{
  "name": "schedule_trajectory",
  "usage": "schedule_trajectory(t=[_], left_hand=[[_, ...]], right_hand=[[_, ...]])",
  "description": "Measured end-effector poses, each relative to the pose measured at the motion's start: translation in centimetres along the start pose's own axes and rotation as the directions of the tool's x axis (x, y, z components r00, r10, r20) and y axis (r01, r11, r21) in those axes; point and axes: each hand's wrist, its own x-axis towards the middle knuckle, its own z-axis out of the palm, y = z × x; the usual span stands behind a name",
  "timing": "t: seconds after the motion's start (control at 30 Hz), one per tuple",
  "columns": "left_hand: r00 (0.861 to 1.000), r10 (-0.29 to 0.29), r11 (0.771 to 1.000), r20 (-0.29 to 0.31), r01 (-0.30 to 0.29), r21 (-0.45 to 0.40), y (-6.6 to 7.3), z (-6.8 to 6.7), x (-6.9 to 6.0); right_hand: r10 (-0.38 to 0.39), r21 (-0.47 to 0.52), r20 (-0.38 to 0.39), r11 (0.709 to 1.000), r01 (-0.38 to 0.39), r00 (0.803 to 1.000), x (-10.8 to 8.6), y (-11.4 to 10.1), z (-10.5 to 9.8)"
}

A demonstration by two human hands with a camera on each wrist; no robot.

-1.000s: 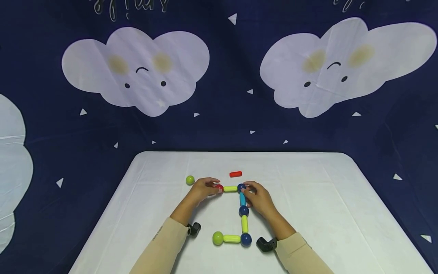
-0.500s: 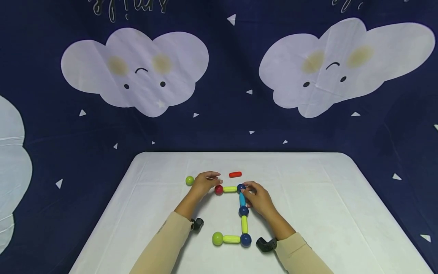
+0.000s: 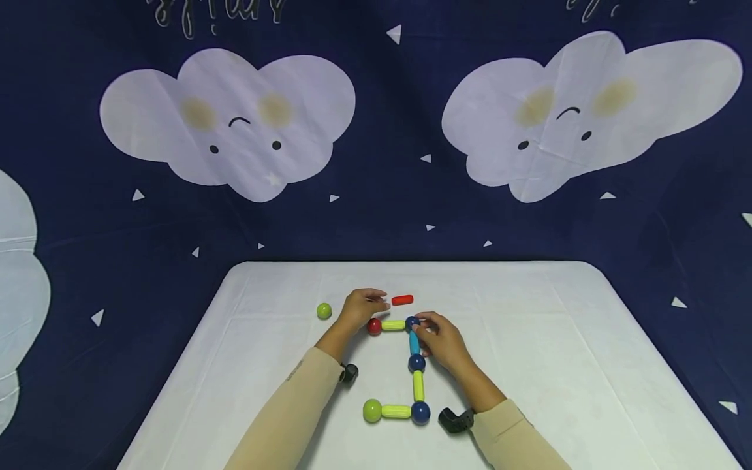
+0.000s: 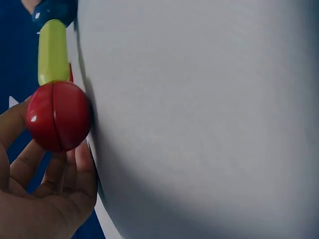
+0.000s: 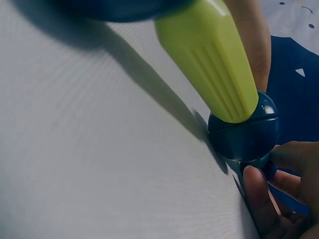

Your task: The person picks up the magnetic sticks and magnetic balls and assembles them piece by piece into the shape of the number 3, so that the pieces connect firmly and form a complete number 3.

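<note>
A chain of balls and rods lies on the table, bent like a squared bracket. At its far left end is a red ball, joined by a yellow-green rod to a dark blue ball. My right hand pinches that dark blue ball, its other fingers beside the light blue rod. My left hand is just beyond the red ball, fingers extended and holding nothing, their tips close to a loose red rod. In the left wrist view the red ball partly hides the fingers.
Nearer me, the chain runs through another dark blue ball and a rod to a corner ball, then a rod and a green ball. A loose green ball lies left on the white table.
My left hand has let go of the red ball and moved away and rightward, towards the loose red rod. My right hand has kept its place on the dark blue ball.
</note>
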Motion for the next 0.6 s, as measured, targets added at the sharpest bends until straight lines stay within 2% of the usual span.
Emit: schedule_trajectory(t=[0.37, 0.6], left_hand=[[0.999, -0.037, 0.994, -0.006, 0.037, 0.099, 0.7, 1.2, 0.9], [0.999, -0.032, 0.988, -0.006, 0.032, 0.150, 0.8, 1.8, 1.4]], right_hand=[[-0.016, 0.020, 0.005, 1.000, 0.016, 1.000, 0.0, -0.1, 0.1], [-0.008, 0.019, 0.001, 1.000, 0.008, 1.000, -0.2, -0.3, 0.0]])
